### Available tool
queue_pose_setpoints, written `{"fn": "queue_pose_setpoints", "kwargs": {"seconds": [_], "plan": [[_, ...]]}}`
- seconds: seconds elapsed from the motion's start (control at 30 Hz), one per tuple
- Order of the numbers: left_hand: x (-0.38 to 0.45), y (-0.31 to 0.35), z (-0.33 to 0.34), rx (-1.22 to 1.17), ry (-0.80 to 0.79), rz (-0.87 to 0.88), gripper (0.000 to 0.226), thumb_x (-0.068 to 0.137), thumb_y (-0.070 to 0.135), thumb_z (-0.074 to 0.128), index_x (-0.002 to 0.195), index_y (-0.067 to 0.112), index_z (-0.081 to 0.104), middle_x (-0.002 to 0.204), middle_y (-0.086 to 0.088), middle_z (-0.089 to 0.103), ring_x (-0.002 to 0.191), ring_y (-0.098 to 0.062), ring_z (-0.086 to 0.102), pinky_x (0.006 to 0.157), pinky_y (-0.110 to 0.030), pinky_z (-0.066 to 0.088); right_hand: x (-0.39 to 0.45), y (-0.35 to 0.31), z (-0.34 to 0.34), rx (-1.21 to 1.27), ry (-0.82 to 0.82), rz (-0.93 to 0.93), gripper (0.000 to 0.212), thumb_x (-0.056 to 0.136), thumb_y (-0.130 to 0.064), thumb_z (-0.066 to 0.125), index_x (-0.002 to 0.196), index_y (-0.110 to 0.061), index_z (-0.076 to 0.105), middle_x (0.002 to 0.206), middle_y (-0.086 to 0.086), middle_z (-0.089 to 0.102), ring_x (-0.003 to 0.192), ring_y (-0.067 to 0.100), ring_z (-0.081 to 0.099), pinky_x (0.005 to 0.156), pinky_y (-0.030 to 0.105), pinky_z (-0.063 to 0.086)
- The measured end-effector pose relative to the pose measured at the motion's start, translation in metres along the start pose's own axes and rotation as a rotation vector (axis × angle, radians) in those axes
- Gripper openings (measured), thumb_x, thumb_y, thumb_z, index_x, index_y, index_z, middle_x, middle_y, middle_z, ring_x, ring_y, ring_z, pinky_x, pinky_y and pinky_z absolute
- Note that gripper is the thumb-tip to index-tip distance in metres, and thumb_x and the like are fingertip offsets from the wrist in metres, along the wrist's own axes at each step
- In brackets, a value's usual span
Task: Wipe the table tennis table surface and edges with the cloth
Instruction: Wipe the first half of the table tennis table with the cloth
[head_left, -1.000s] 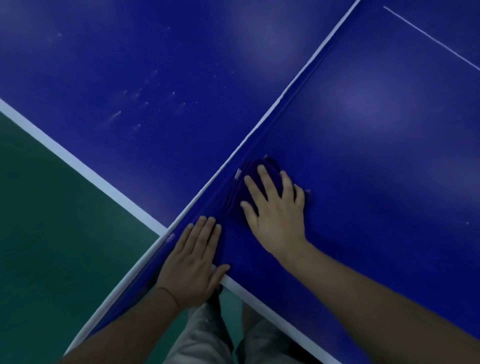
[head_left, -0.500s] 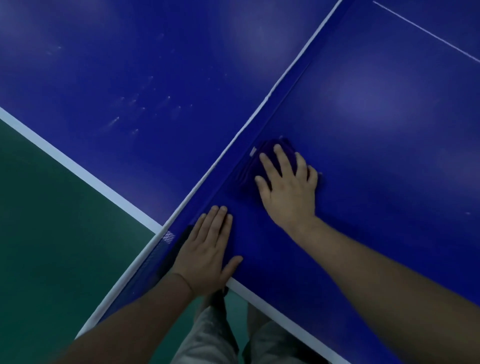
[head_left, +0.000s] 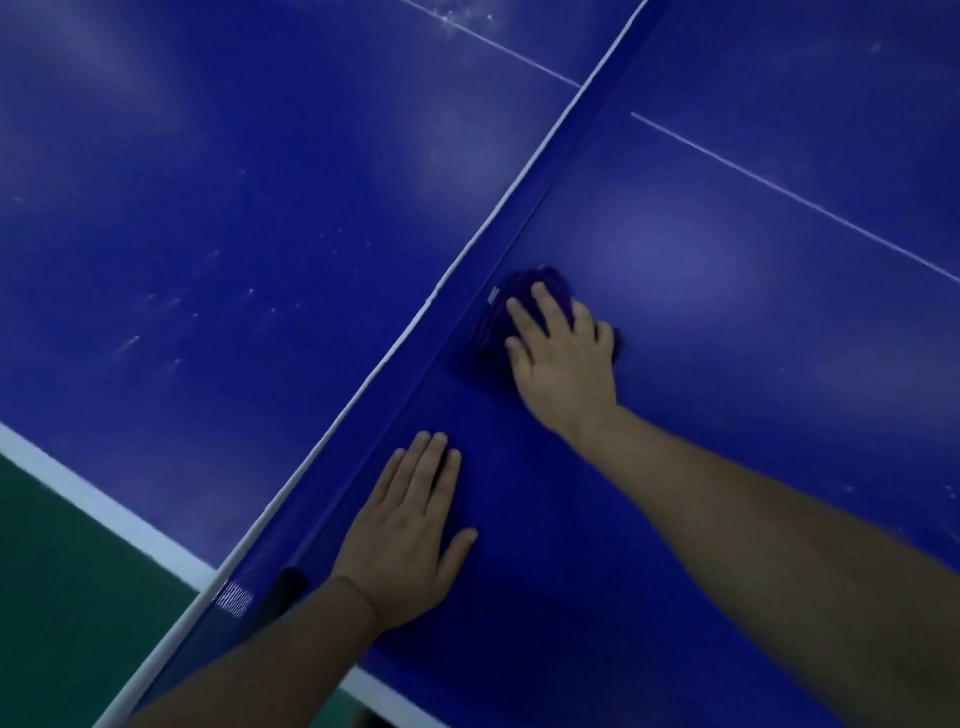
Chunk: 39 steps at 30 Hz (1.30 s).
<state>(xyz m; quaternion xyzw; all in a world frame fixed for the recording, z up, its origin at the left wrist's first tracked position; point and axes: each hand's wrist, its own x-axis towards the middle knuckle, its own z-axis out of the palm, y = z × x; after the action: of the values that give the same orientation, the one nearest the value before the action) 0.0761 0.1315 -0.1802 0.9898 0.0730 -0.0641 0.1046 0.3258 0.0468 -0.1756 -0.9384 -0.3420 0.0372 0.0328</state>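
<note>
A dark purple cloth (head_left: 491, 332) lies bunched on the blue table tennis table (head_left: 727, 322), right beside the foot of the net (head_left: 467, 312). My right hand (head_left: 563, 358) presses flat on the cloth with straight, spread fingers, covering most of it. My left hand (head_left: 410, 530) rests flat on the table surface near the side edge, fingers straight and together, close to the net's lower end. A white label sticks out of the cloth at its upper left.
The net with its white top band runs diagonally from lower left to upper right. Beyond it lies the table's other half (head_left: 234, 208), with pale streaks and specks. Green floor (head_left: 67, 571) shows at lower left past the white side line (head_left: 104, 506).
My right hand has slid the cloth farther along the net, away from me. My left hand has shifted forward on the table. The view has moved forward, showing the centre line.
</note>
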Motion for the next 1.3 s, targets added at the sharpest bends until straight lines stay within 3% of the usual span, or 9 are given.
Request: {"fn": "queue_pose_setpoints", "kwargs": {"seconds": [0.2,0.4,0.57,0.7,0.8,0.93,1.03,1.2,1.3], "plan": [[0.065,-0.008,-0.013,0.037,-0.019,0.101,0.074,0.101,0.055,0.035,0.153,0.002,0.037,0.159,-0.020,0.033,0.151,-0.032,0.025,0.120,-0.046,0.017,-0.018,0.012,0.006,0.021,0.004,-0.189,0.050,0.104,-0.051,0.029,0.150,-0.037,0.042,0.161,-0.005,0.034,0.136,0.034,0.038,0.103,0.052,0.032],[0.139,-0.006,-0.025,0.067,-0.055,0.137,0.078,0.100,0.063,0.019,0.160,0.015,0.018,0.168,-0.013,0.007,0.156,-0.028,-0.002,0.125,-0.052,0.001,0.077,0.058,-0.004,-0.012,0.006,0.111,0.054,0.104,-0.053,0.019,0.156,-0.039,0.025,0.167,-0.007,0.017,0.146,0.036,0.023,0.112,0.055,0.023],[0.177,-0.003,-0.024,0.094,-0.108,0.166,0.077,0.098,0.066,0.015,0.161,0.023,0.010,0.169,-0.010,-0.001,0.155,-0.027,-0.011,0.123,-0.056,-0.006,0.060,0.073,-0.004,-0.005,-0.011,-0.016,0.054,0.102,-0.056,0.023,0.151,-0.041,0.038,0.163,-0.007,0.030,0.140,0.037,0.034,0.106,0.056,0.032],[0.177,-0.006,-0.022,0.096,-0.102,0.179,0.074,0.099,0.063,0.023,0.161,0.027,0.010,0.169,-0.010,-0.002,0.155,-0.029,-0.013,0.122,-0.062,-0.003,0.126,0.092,-0.012,0.002,-0.039,0.130,0.054,0.103,-0.057,0.021,0.155,-0.044,0.026,0.166,-0.010,0.016,0.146,0.036,0.021,0.112,0.056,0.022],[0.179,-0.004,-0.025,0.073,-0.117,0.164,0.072,0.098,0.062,0.021,0.161,0.031,0.005,0.169,-0.008,-0.009,0.153,-0.029,-0.019,0.119,-0.065,-0.007,0.116,0.078,-0.009,0.018,-0.018,0.164,0.055,0.102,-0.058,0.013,0.155,-0.045,0.022,0.167,-0.010,0.012,0.148,0.037,0.016,0.113,0.059,0.018],[0.180,-0.001,-0.029,0.072,-0.147,0.163,0.070,0.098,0.060,0.031,0.159,0.028,0.024,0.164,-0.013,0.026,0.153,-0.037,0.014,0.117,-0.070,0.014,0.064,0.059,-0.002,0.065,-0.075,-0.026,0.055,0.102,-0.063,0.011,0.151,-0.049,0.031,0.165,-0.010,0.020,0.148,0.037,0.018,0.114,0.061,0.014],[0.180,-0.004,-0.027,0.050,-0.129,0.179,0.071,0.096,0.060,0.036,0.159,0.028,0.026,0.166,-0.009,0.021,0.154,-0.036,0.010,0.116,-0.068,0.010,0.108,0.084,-0.008,0.021,-0.064,-0.022,0.052,0.101,-0.062,0.018,0.150,-0.051,0.031,0.166,-0.012,0.019,0.148,0.036,0.020,0.111,0.060,0.021],[0.180,-0.005,-0.030,0.056,-0.123,0.190,0.072,0.094,0.059,0.042,0.157,0.027,0.031,0.165,-0.011,0.023,0.154,-0.037,0.012,0.113,-0.067,0.011,0.176,0.085,-0.014,0.073,-0.054,0.258,0.055,0.103,-0.059,0.016,0.155,-0.046,0.021,0.168,-0.010,0.007,0.149,0.038,0.011,0.113,0.062,0.015],[0.180,-0.005,-0.030,0.054,-0.123,0.190,0.073,0.093,0.060,0.042,0.156,0.026,0.033,0.164,-0.012,0.028,0.153,-0.038,0.015,0.112,-0.067,0.014,0.130,0.058,-0.005,0.044,-0.009,0.137,0.055,0.102,-0.059,0.016,0.153,-0.045,0.028,0.167,-0.007,0.018,0.147,0.039,0.020,0.112,0.062,0.018]]}}
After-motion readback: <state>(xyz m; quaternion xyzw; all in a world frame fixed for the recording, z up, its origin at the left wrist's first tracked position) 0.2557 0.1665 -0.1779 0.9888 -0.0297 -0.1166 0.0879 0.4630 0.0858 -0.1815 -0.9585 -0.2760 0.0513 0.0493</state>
